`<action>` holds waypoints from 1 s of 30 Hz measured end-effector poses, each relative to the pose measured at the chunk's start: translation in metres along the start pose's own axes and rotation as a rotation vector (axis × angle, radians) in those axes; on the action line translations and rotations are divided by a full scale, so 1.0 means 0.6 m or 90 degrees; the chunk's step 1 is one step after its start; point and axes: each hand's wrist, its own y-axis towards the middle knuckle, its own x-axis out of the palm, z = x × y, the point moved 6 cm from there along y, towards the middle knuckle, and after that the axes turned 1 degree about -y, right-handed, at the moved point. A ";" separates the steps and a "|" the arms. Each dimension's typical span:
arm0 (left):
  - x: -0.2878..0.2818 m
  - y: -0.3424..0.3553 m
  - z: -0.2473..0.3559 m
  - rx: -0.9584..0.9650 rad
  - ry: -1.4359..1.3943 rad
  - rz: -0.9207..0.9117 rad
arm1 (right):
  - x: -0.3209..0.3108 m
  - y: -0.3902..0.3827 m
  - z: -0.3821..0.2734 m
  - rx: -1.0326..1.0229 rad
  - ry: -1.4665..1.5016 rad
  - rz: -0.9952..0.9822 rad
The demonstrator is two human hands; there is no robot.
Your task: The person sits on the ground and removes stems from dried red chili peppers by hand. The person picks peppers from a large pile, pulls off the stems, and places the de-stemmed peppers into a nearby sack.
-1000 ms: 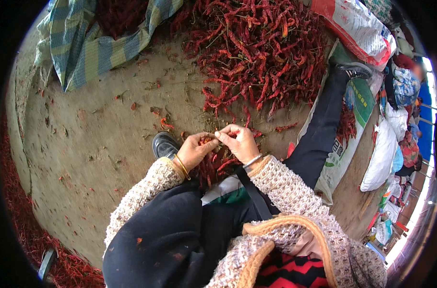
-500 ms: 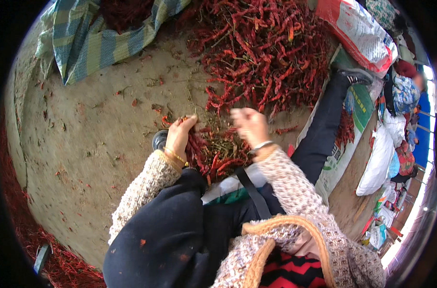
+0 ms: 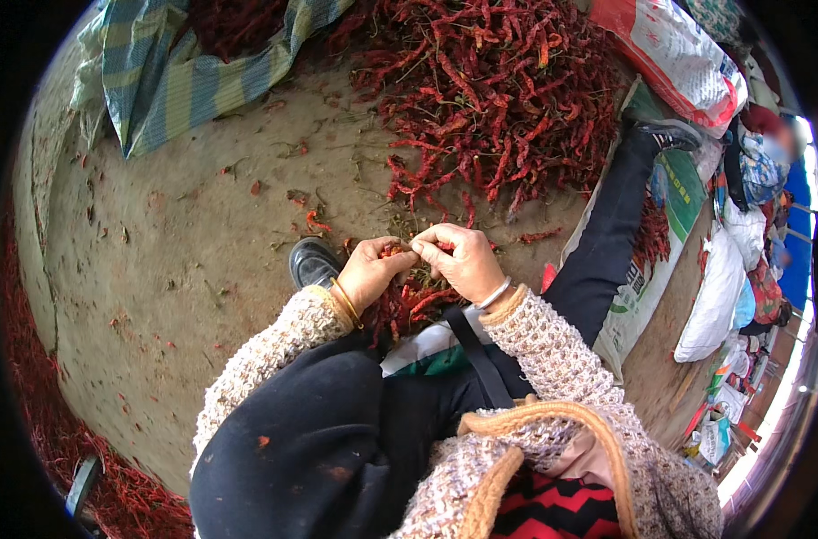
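My left hand [image 3: 371,277], with a gold bangle at the wrist, is closed in a pinch on a dried red chilli, a bit of which shows between thumb and fingers. Fingertip to fingertip with it, my right hand [image 3: 465,267], wearing a silver bangle, is pinched too; whatever lies between its fingertips is too small to make out. Just below both hands, between my legs, lies a small pile of dried chillies [image 3: 420,308], partly hidden by them. Farther ahead spreads a large heap of dried red chillies [image 3: 508,108] with stems.
A blue-and-yellow checked woven sack [image 3: 207,94] holding chillies lies at the far left. My outstretched leg [image 3: 597,242] rests along a green-and-white sack [image 3: 683,193]. White sacks [image 3: 712,296] and bundles line the right. Stem scraps dot the bare floor [image 3: 184,234]; more chillies [image 3: 130,490] edge the lower left.
My right hand has come down and left to meet my left hand at the fingertips. The left has shifted slightly right and turned inward, pinching a chilli.
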 end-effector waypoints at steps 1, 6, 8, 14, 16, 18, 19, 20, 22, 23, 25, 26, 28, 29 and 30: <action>-0.002 -0.001 0.001 0.011 -0.004 -0.008 | -0.001 0.001 -0.016 -0.052 -0.063 0.010; -0.012 -0.002 0.019 0.054 -0.043 0.024 | 0.001 -0.006 -0.071 -0.314 -0.464 0.034; -0.017 -0.013 0.035 0.122 0.049 0.072 | 0.008 0.005 -0.073 -0.296 -0.492 0.017; 0.096 -0.081 0.131 0.677 0.562 -0.303 | 0.000 0.099 0.054 0.081 -0.073 0.089; 0.034 -0.040 0.095 0.355 0.242 -0.094 | -0.003 0.084 0.077 0.161 0.165 0.061; -0.019 -0.020 0.023 0.087 -0.092 0.033 | -0.020 0.033 0.064 0.151 0.315 0.093; -0.012 -0.023 0.008 -0.042 -0.124 0.029 | -0.032 0.011 0.060 0.128 0.366 0.135; -0.011 -0.015 -0.017 -0.096 -0.096 0.005 | -0.023 -0.007 0.065 0.112 0.415 0.129; -0.011 -0.004 -0.052 -0.179 -0.069 -0.027 | -0.003 -0.035 0.061 0.083 0.493 0.103; -0.009 -0.003 -0.054 -0.171 -0.117 -0.034 | 0.010 -0.042 0.055 0.075 0.522 0.064; 0.000 0.001 -0.056 -0.158 -0.210 -0.056 | 0.024 -0.052 0.044 0.058 0.459 0.008; -0.004 0.002 -0.056 -0.135 -0.250 -0.048 | 0.032 -0.057 0.050 0.072 0.434 0.004; 0.001 0.003 -0.048 -0.111 -0.283 -0.061 | 0.036 -0.067 0.053 0.125 0.453 0.000; 0.005 0.004 -0.044 -0.098 -0.300 -0.067 | 0.041 -0.074 0.060 0.150 0.493 -0.003; 0.001 0.003 -0.050 -0.114 -0.275 -0.043 | 0.048 -0.076 0.060 0.183 0.496 -0.024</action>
